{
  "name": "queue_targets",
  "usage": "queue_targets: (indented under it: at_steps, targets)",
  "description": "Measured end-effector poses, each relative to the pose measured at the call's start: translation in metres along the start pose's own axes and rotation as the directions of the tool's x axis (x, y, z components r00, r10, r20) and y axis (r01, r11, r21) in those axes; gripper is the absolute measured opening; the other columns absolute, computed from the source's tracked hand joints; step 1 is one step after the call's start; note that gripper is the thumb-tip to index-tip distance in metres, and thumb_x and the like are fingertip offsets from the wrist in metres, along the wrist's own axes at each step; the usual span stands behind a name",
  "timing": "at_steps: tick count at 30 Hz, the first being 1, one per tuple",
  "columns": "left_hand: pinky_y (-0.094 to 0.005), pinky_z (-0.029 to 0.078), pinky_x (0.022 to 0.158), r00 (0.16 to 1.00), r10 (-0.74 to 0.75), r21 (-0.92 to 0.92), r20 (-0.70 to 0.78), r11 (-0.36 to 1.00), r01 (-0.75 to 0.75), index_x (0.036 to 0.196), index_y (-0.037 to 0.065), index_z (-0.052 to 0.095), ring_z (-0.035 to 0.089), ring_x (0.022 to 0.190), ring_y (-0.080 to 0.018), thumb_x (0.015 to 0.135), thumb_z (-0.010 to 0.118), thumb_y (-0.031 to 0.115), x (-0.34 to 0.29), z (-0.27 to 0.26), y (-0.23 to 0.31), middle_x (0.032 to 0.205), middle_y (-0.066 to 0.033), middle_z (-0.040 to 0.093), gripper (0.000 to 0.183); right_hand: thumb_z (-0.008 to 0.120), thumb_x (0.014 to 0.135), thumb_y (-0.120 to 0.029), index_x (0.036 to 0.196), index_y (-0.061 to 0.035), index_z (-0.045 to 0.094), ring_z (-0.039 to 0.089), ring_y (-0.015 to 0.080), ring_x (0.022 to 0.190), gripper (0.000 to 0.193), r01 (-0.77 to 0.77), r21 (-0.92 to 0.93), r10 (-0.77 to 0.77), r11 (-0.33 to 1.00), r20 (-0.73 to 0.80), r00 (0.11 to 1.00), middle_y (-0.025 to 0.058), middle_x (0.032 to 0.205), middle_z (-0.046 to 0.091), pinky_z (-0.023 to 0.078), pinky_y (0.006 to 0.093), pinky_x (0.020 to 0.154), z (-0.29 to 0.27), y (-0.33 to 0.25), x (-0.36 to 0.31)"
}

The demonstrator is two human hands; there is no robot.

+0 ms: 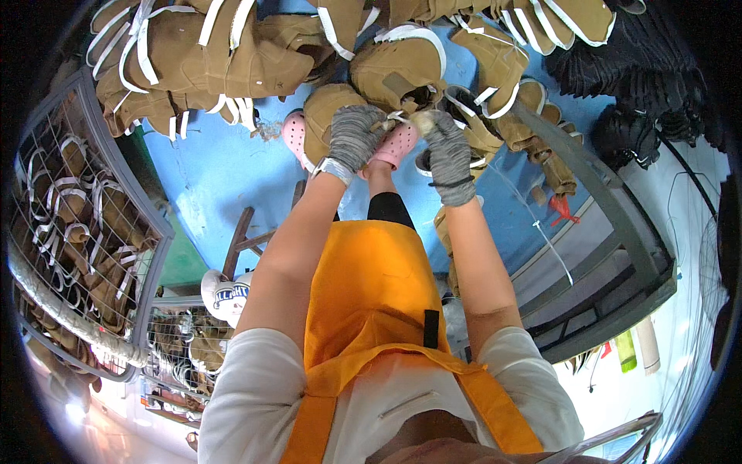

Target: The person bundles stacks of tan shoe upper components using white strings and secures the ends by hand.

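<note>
Both my hands wear grey knitted gloves and are held close together above the floor. My left hand (355, 139) is closed, its fingertips pinching a short white tie (397, 117). Just to the right, my right hand (449, 158) is also closed, with its slightly blurred fingertips at the tie's other end. Beyond them lies a large brown suede shoe upper (390, 73) with a white edge. Another brown suede upper (325, 108) stands beside my left hand, partly hidden by it. What the tie passes through cannot be made out.
Brown suede pieces (224, 58) with white strips lie in bundles across the blue floor (209, 174). Black bundles (626, 69) are piled at the far right. A wire cage (85, 201) stands left, a dark metal frame (618, 255) right. My pink clogs (400, 145) are below my hands.
</note>
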State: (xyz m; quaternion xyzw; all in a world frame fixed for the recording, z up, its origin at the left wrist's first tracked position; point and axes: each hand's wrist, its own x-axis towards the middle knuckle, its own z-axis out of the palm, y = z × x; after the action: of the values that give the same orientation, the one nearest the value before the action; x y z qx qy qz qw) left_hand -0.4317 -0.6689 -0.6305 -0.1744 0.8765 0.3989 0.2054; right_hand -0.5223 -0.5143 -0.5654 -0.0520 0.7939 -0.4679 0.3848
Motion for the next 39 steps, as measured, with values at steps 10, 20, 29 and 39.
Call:
queue_targets:
  at_steps: [10,20,29,39]
  targets:
    - [-0.0393,0.046,0.08,1.0,0.018,-0.383,0.024,0.924,-0.007,0.098,0.003,0.066,0.06,0.089,-0.0306,0.079,0.063,0.023,-0.002,-0.008,-0.01,0.089,-0.0161,0.065,0.027,0.054,0.09,-0.017,0.115,-0.0028,0.058,0.056,0.0159,0.098,0.029,-0.116,0.302,0.18,0.946,-0.194,0.964,0.0078,0.109,0.062,0.042,0.0275,0.089,0.003,0.059,0.023]
    - [-0.045,0.033,0.1,0.877,-0.428,0.055,-0.219,0.892,0.449,0.13,0.005,0.044,0.04,0.121,-0.0369,0.061,0.078,0.04,-0.051,-0.005,0.003,0.128,-0.0202,0.047,0.084,0.064,0.074,-0.022,0.111,-0.0196,0.062,0.051,0.0335,0.105,0.037,-0.004,-0.92,-0.086,0.392,-0.041,0.995,0.0149,0.11,0.053,0.043,0.0438,0.088,-0.002,0.033,0.036]
    - [-0.041,0.046,0.082,0.71,-0.69,-0.418,0.14,0.608,0.675,0.143,0.0,0.011,0.056,0.103,-0.0369,0.085,0.06,0.028,-0.086,0.007,0.009,0.115,-0.0276,0.055,0.082,0.067,0.07,-0.009,0.095,-0.0093,0.069,0.055,0.0346,0.094,0.024,0.085,-0.667,-0.13,0.74,-0.018,0.991,0.0177,0.101,0.057,0.044,0.0396,0.086,-0.017,0.042,0.033]
    - [-0.0345,0.047,0.084,0.887,-0.405,-0.688,-0.219,0.709,0.154,0.143,0.01,0.027,0.056,0.107,-0.0266,0.091,0.05,0.021,-0.103,0.004,0.009,0.122,-0.0176,0.055,0.057,0.069,0.07,-0.004,0.088,-0.0046,0.066,0.053,0.0277,0.088,0.019,0.252,-0.445,-0.306,0.859,-0.052,0.95,0.011,0.089,0.055,0.043,0.036,0.08,-0.059,0.0,0.016]
